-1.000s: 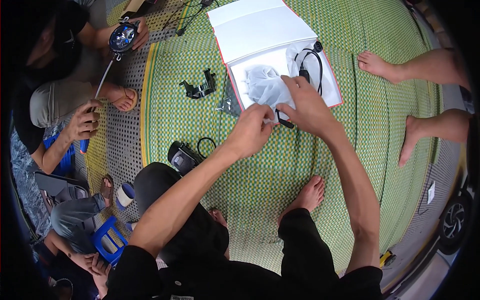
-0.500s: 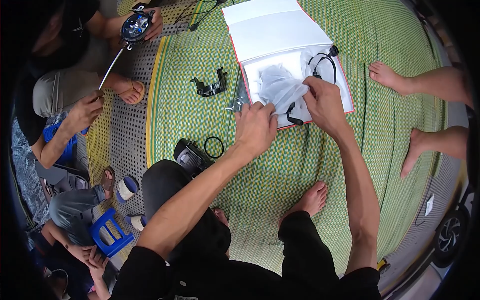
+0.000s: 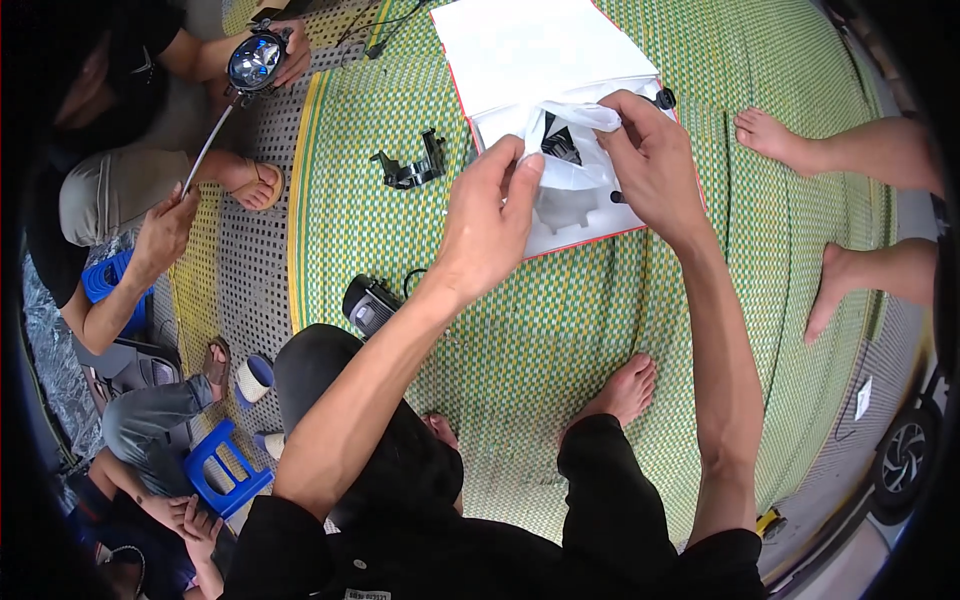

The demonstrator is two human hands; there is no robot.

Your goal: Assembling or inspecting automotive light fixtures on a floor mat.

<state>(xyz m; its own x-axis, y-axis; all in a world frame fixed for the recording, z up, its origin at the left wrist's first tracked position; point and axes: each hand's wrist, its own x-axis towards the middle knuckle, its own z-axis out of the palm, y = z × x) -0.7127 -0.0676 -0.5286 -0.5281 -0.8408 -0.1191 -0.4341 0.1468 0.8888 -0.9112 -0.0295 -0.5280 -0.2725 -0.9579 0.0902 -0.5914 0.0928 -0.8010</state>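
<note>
Between my two hands a white plastic bag (image 3: 572, 176) is held with its mouth spread. Inside it shows a black finned part (image 3: 560, 140), mostly hidden by the bag. My left hand (image 3: 488, 215) pinches the bag's left edge, and my right hand (image 3: 650, 165) grips its right edge. Behind and beneath the bag lies an open white box (image 3: 590, 232) with a red rim, its lid (image 3: 545, 50) folded back. A black bracket (image 3: 410, 165) rests on the mat left of the box. Near my left knee sits a black lamp housing (image 3: 368, 305).
A green and yellow woven mat (image 3: 520, 370) covers the floor. At the left, another person holds a round lamp (image 3: 256, 62) and a thin rod (image 3: 212, 148). Someone's bare feet (image 3: 775, 140) are at the right. A blue stool (image 3: 225, 468) stands lower left.
Both hands have lifted the bag up from the box and spread its mouth, so the black part inside now shows. The co-worker's lamp has shifted slightly left and down.
</note>
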